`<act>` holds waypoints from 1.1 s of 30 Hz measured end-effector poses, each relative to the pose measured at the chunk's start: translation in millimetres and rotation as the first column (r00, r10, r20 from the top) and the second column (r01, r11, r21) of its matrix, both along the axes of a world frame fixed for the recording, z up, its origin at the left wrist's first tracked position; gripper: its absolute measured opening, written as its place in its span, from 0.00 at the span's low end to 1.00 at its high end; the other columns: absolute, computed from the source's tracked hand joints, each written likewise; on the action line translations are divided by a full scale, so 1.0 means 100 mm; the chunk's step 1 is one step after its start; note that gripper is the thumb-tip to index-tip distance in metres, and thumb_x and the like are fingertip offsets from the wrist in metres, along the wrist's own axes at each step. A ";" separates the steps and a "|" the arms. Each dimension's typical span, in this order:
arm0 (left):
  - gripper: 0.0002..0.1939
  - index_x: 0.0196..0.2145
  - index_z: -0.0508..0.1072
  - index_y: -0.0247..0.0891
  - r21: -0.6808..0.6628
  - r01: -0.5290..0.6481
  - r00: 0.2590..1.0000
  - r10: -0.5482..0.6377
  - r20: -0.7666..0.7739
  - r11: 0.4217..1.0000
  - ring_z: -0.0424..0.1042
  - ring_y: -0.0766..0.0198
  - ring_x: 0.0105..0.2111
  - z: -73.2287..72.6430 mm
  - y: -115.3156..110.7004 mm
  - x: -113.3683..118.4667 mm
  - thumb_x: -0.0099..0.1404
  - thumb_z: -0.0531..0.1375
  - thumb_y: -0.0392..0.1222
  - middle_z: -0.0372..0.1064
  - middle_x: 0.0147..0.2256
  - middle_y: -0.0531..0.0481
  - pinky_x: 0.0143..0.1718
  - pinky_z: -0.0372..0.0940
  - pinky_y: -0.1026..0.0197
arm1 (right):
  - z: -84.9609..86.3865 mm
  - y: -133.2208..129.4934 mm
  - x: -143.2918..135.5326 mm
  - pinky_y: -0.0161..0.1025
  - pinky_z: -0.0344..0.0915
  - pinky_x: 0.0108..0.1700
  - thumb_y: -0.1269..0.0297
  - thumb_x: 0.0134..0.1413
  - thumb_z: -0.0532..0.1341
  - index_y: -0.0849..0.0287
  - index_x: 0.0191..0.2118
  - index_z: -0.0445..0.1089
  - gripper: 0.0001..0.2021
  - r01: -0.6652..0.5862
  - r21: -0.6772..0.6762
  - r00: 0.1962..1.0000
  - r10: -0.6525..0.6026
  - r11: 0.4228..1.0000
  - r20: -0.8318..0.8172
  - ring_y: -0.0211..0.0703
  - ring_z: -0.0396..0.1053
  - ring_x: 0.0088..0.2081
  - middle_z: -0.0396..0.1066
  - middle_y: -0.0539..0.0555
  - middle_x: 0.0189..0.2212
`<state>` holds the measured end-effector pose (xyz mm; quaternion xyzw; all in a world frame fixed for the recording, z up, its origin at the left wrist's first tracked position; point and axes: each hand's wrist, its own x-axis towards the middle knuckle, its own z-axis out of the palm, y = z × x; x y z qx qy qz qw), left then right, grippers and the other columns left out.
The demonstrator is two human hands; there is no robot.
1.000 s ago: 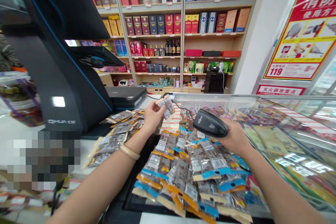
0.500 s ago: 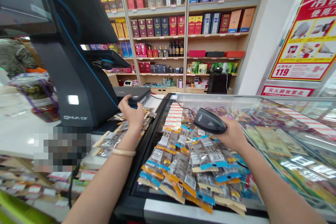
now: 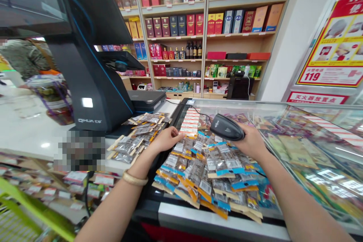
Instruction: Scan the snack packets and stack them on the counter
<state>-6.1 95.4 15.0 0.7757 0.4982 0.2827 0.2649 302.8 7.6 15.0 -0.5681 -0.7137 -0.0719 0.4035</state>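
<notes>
In my right hand [image 3: 251, 141] is a black handheld barcode scanner [image 3: 227, 126], its head pointing left above a pile of snack packets [image 3: 204, 174]. These clear packets have blue, orange and cream edges and printed barcodes. My left hand [image 3: 168, 138], with a beige bracelet on the wrist, is at the pile's upper left edge. Its fingers are bent, thumb and forefinger pinched at the edge of a snack packet [image 3: 184, 146]. More packets [image 3: 141, 130] lie on the white counter, left of my left hand.
A black checkout terminal [image 3: 93, 83] rises at the left, beside stacked jars [image 3: 55, 98]. The pile rests on a glass-topped display case [image 3: 295, 121] with goods inside. Boxed bottles fill shelves [image 3: 176, 38] behind. A green basket [image 3: 31, 211] is at lower left.
My left hand has moved right and down, from above the packets on the counter to the pile's edge. The scanner stays in my right hand, nearly in place. The view has shifted slightly.
</notes>
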 end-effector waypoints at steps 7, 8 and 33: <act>0.25 0.26 0.74 0.36 -0.176 -0.011 0.995 -0.008 -0.103 0.984 0.68 0.59 0.27 0.10 -0.14 -0.05 0.44 0.64 0.63 0.72 0.25 0.49 0.28 0.58 0.62 | -0.02 0.01 0.01 0.40 0.67 0.37 0.61 0.41 0.63 0.55 0.38 0.75 0.14 0.021 -0.023 1.000 -0.021 1.000 0.016 0.52 0.74 0.36 0.78 0.54 0.34; 0.24 0.25 0.73 0.36 -0.191 0.002 0.996 -0.018 -0.082 0.982 0.67 0.61 0.26 0.11 -0.15 -0.04 0.43 0.65 0.62 0.71 0.24 0.50 0.27 0.57 0.62 | -0.02 0.01 0.00 0.40 0.67 0.37 0.61 0.41 0.62 0.55 0.37 0.75 0.14 0.023 -0.025 1.000 -0.022 0.999 0.016 0.51 0.74 0.36 0.78 0.54 0.34; 0.16 0.34 0.71 0.35 0.102 0.050 0.850 -0.096 0.518 0.993 0.73 0.65 0.24 0.08 -0.32 0.23 0.49 0.67 0.44 0.74 0.32 0.48 0.22 0.69 0.65 | 0.10 -0.07 -0.14 0.42 0.69 0.43 0.68 0.43 0.60 0.57 0.45 0.73 0.19 -0.199 0.061 0.980 0.197 0.978 0.039 0.51 0.75 0.41 0.77 0.55 0.39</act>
